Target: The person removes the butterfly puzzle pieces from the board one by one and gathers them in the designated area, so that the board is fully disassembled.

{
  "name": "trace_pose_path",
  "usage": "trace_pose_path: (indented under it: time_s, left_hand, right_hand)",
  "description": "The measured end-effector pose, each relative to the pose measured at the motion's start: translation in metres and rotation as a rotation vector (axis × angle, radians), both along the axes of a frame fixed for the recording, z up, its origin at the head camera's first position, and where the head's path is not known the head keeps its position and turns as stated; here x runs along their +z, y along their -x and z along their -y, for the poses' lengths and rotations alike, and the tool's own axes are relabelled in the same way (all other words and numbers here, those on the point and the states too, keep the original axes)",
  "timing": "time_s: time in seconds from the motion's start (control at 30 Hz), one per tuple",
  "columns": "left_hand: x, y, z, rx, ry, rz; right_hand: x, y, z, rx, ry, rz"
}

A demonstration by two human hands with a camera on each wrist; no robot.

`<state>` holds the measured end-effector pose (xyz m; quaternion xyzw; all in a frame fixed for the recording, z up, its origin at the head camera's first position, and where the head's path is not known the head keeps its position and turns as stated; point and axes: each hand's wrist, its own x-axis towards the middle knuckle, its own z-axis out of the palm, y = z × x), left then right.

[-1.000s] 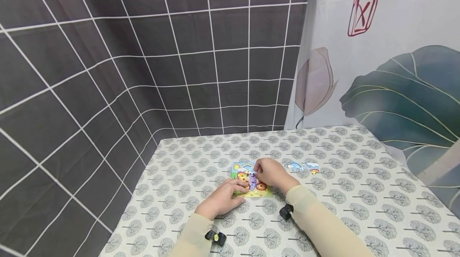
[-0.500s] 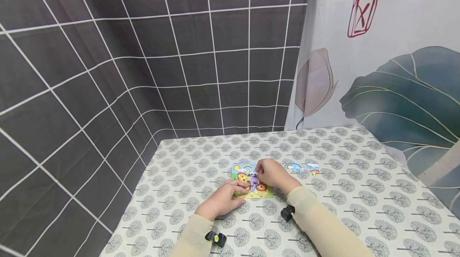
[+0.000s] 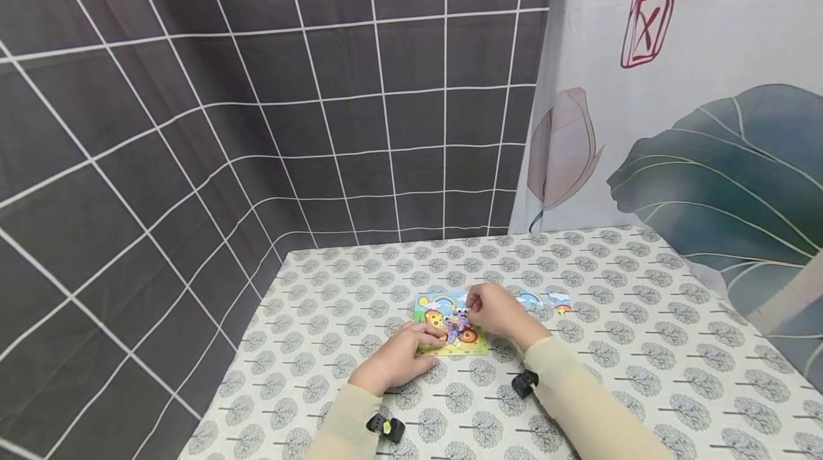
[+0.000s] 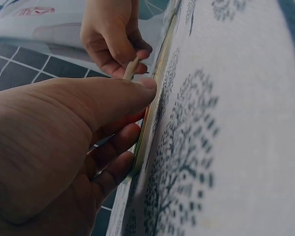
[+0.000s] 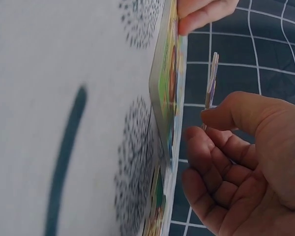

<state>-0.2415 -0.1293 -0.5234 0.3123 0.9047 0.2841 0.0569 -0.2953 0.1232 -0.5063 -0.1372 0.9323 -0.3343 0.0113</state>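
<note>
A colourful flat puzzle board (image 3: pixel 474 348) with printed mushrooms and a rainbow lies on the patterned cloth. My left hand (image 3: pixel 400 354) rests at its left side, fingers extended onto the board and thumb by the near edge. Over the board's right part, my right hand (image 3: pixel 501 313) pinches a purple puzzle piece (image 3: pixel 458 326) between thumb and fingers. In the right wrist view the thin piece (image 5: pixel 213 78) is seen edge-on, raised above the board's surface (image 5: pixel 162 83). The left wrist view also shows its pale edge (image 4: pixel 131 68) in the right fingertips.
To the right of the board lie further printed pieces, one with a rainbow (image 3: pixel 530 299) and one with a mushroom (image 3: pixel 562 305). A dark gridded curtain (image 3: pixel 411 117) hangs behind the table, and a white floral curtain (image 3: pixel 701 160) at the right.
My right hand has shifted a little to the right with the purple puzzle piece, which now tilts more and uncovers more of the board. My left hand has stayed in place.
</note>
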Motion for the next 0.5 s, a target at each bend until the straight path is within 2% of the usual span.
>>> trace_pose_path:
  time_s: [0.27,0.5]
  left_hand:
    - [-0.002,0.001,0.001,-0.001,-0.001,0.008]
    - [-0.002,0.001,0.002,-0.009,-0.002,-0.013]
  right_hand:
    - [0.003,-0.004,-0.017,-0.027,-0.011,0.000]
    - [0.005,-0.007,-0.031,-0.036,-0.001,-0.008]
